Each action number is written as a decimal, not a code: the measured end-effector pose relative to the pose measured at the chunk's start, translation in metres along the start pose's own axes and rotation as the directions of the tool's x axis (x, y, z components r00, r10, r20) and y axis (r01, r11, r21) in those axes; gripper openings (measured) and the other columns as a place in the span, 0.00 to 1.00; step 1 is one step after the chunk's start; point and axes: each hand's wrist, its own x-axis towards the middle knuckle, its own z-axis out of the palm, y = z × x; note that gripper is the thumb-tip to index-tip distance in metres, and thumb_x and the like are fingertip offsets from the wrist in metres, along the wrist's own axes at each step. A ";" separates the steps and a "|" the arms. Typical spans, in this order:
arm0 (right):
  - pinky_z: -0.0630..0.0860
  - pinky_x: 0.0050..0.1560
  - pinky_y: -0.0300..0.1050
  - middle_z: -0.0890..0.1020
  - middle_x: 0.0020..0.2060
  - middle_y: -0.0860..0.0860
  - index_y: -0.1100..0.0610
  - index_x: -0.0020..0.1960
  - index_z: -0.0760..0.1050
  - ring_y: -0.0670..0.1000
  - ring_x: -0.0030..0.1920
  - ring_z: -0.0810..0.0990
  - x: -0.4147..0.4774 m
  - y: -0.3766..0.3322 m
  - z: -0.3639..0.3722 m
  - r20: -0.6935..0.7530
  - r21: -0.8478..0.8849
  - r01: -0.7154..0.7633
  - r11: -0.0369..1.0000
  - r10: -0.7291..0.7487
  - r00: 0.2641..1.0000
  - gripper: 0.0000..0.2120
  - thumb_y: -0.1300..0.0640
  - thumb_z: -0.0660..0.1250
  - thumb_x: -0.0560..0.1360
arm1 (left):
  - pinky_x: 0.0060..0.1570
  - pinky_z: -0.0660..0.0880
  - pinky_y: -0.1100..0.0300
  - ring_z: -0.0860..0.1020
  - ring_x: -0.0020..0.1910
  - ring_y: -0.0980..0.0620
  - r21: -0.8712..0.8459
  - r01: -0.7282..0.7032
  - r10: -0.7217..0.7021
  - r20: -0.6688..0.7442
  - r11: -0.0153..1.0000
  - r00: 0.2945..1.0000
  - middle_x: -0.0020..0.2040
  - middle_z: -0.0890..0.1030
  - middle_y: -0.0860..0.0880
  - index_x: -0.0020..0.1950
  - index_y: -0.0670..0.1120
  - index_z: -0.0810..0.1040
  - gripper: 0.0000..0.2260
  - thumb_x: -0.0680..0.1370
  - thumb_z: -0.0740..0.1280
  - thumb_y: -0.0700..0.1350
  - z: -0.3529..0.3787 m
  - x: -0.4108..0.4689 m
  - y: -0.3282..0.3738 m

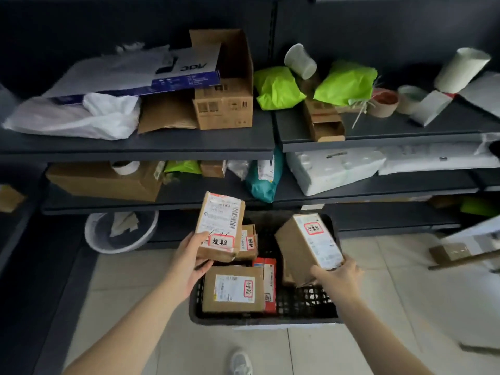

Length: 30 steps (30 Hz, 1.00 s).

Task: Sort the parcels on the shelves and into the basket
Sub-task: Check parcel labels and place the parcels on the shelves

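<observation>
Tiled floor [392,299] under basket [259,319], shelves [162,146] behind it. With left grip [189,257] clamped on tall parcel [220,223] above basket's left rim, right grip [338,274] clamped on tilted parcel [305,247] over its right side, read both labels before placing.

- Your left hand [189,263] grips a labelled brown box [220,226], upright, above the basket's far-left corner.
- Your right hand [338,277] holds a tilted brown carton [308,247] by its near end, over the basket's right side, white label facing up and right.
- The black mesh basket [305,301] sits on the floor near the shelves [189,143].
- Inside it, you have a flat brown parcel [234,289] near-left, a red box [269,282] on edge just right of it, and a small brown box [247,243] far-left.
</observation>
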 end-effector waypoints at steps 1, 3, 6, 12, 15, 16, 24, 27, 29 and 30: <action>0.70 0.56 0.49 0.66 0.61 0.57 0.61 0.68 0.62 0.52 0.56 0.66 0.009 0.004 0.011 0.004 0.000 -0.037 0.999 0.037 0.999 0.42 0.55 0.75 0.59 | 0.56 0.73 0.53 0.78 0.55 0.46 0.004 0.005 -0.005 -0.002 1.000 1.000 0.53 0.82 0.44 0.60 0.48 0.75 0.12 0.76 0.67 0.47 0.003 0.014 0.001; 0.70 0.55 0.48 0.65 0.62 0.57 0.62 0.69 0.59 0.54 0.59 0.65 0.026 0.013 0.034 0.014 -0.015 -0.117 0.993 0.117 0.993 0.41 0.58 0.76 0.62 | 0.57 0.72 0.53 0.77 0.54 0.47 0.005 0.016 -0.016 -0.011 1.000 1.000 0.52 0.82 0.44 0.60 0.47 0.74 0.13 0.76 0.66 0.47 0.008 0.039 0.000; 0.65 0.47 0.43 0.63 0.63 0.58 0.63 0.69 0.57 0.52 0.55 0.62 0.054 0.021 0.066 0.043 -0.055 -0.189 0.980 0.191 0.981 0.45 0.54 0.78 0.61 | 0.58 0.71 0.53 0.76 0.56 0.47 0.020 0.029 -0.029 -0.011 0.999 1.000 0.53 0.81 0.43 0.60 0.47 0.72 0.13 0.76 0.66 0.47 0.014 0.073 -0.007; 0.63 0.51 0.43 0.60 0.64 0.60 0.64 0.69 0.51 0.55 0.59 0.63 0.111 0.045 0.131 0.105 -0.163 -0.209 0.964 0.228 0.968 0.43 0.53 0.75 0.67 | 0.56 0.73 0.55 0.78 0.54 0.47 0.068 0.015 -0.014 -0.009 0.998 1.000 0.49 0.82 0.46 0.52 0.50 0.75 0.05 0.77 0.65 0.46 0.023 0.128 -0.025; 0.67 0.58 0.47 0.60 0.64 0.61 0.64 0.70 0.51 0.58 0.63 0.63 0.125 0.059 0.163 0.111 -0.200 -0.233 0.952 0.258 0.960 0.43 0.51 0.75 0.68 | 0.58 0.73 0.55 0.79 0.54 0.47 0.064 0.020 -0.019 -0.010 0.998 1.000 0.47 0.84 0.47 0.53 0.49 0.76 0.07 0.76 0.65 0.46 0.019 0.150 -0.040; 0.67 0.58 0.47 0.61 0.64 0.61 0.65 0.69 0.53 0.59 0.63 0.63 0.129 0.063 0.172 0.106 -0.197 -0.238 0.951 0.262 0.959 0.42 0.51 0.75 0.68 | 0.59 0.73 0.54 0.79 0.55 0.47 0.066 0.026 -0.025 -0.016 0.997 1.000 0.48 0.84 0.46 0.54 0.49 0.76 0.07 0.76 0.65 0.47 0.018 0.155 -0.045; 0.72 0.52 0.50 0.61 0.62 0.60 0.63 0.64 0.57 0.55 0.49 0.67 0.158 0.072 0.211 0.006 -0.176 -0.227 0.958 0.231 0.973 0.40 0.55 0.78 0.64 | 0.62 0.71 0.53 0.78 0.56 0.47 0.042 0.036 -0.035 -0.031 0.998 0.999 0.47 0.84 0.48 0.54 0.50 0.75 0.07 0.77 0.64 0.46 0.014 0.183 -0.075; 0.73 0.55 0.53 0.61 0.62 0.60 0.63 0.64 0.57 0.59 0.57 0.69 0.157 0.081 0.220 -0.001 -0.203 -0.186 0.961 0.190 0.982 0.43 0.53 0.81 0.61 | 0.61 0.71 0.55 0.79 0.56 0.48 0.027 0.030 -0.030 0.001 0.999 1.000 0.46 0.85 0.50 0.56 0.50 0.75 0.10 0.76 0.65 0.47 0.011 0.187 -0.080; 0.73 0.54 0.53 0.62 0.63 0.60 0.64 0.65 0.58 0.59 0.57 0.70 0.157 0.086 0.225 -0.016 -0.187 -0.181 0.966 0.182 0.983 0.45 0.53 0.81 0.59 | 0.62 0.71 0.54 0.79 0.56 0.49 0.021 0.019 -0.020 0.020 1.000 1.000 0.47 0.85 0.50 0.58 0.50 0.75 0.15 0.72 0.66 0.48 0.009 0.190 -0.081; 0.73 0.55 0.53 0.62 0.63 0.60 0.64 0.65 0.58 0.59 0.58 0.70 0.156 0.087 0.228 -0.026 -0.171 -0.184 0.968 0.182 0.983 0.45 0.53 0.82 0.59 | 0.62 0.71 0.54 0.79 0.56 0.49 0.017 0.014 -0.014 0.028 1.000 1.000 0.48 0.85 0.49 0.58 0.50 0.75 0.17 0.70 0.67 0.49 0.009 0.191 -0.082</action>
